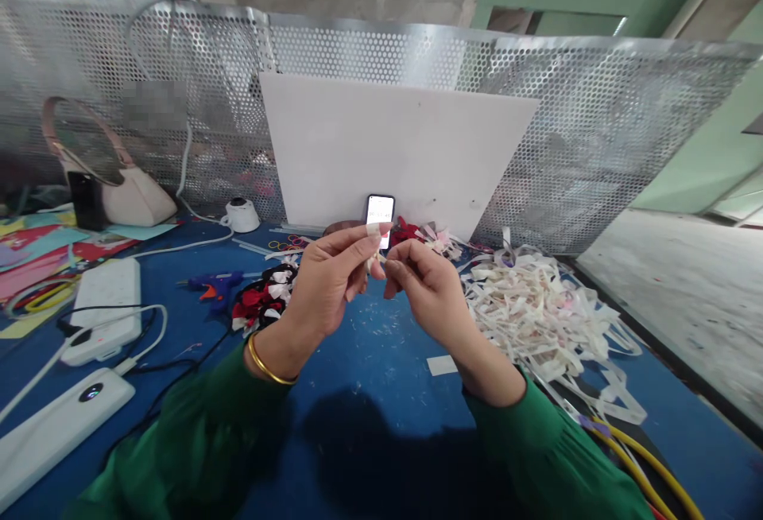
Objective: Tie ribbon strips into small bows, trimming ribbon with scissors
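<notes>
My left hand (pixel 325 277), with a gold bangle at the wrist, is raised over the blue table. Its thumb and fingers pinch a small cream strip, seemingly ribbon (pixel 381 258). From the other side my right hand (pixel 432 289) closes its thumb and forefinger on the end of that strip. Most of the strip is hidden by the fingers. A white band (pixel 373 229) shows around a left fingertip. Just behind the hands, a lit phone (pixel 381 208) leans against a white board (pixel 393 146). A small white piece (pixel 442 365) lies below my right wrist.
Tangled cream ribbon strips (pixel 542 305) are heaped at right, near yellow-handled scissors (pixel 644 464). Red, black and white bows (pixel 262 297) and a blue glue gun (pixel 218 285) lie at left. Power strips (pixel 107 297), cables and a handbag (pixel 140 198) stand further left. A perforated metal screen (pixel 369 47) rises behind.
</notes>
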The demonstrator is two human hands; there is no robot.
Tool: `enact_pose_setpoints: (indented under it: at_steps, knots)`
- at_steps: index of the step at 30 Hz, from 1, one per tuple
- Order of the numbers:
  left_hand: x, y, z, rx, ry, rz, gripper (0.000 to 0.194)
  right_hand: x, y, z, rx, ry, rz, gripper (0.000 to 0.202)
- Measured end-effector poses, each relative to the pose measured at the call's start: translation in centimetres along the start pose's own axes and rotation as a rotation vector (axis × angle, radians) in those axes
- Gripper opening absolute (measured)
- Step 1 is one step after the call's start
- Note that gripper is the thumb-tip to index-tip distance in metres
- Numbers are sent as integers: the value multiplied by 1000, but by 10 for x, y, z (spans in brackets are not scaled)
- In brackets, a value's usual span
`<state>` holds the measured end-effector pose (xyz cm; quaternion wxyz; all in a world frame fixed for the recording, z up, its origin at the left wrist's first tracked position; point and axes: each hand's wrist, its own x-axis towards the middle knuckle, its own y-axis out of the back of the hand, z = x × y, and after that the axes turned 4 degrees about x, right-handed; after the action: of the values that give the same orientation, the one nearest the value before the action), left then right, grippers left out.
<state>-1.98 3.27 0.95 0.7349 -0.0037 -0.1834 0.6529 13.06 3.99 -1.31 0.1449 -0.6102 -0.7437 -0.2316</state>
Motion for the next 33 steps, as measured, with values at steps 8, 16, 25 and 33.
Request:
enact_pose_setpoints:
  at_steps: [8,16,25,33]
  knots:
    - [1,0,-3,131,-64,18,24,-5,10,-18,-192,122,75,16]
    - [0,-2,-6,106,-37,12,26,-5,2,-16,175,-56,182,12]
    - [2,-4,-12,74,54,-53,32,-8,-11,-5,269,103,297,14]
    - [5,-2,-16,63,69,-33,31,-3,-1,-3,48,81,261,12]
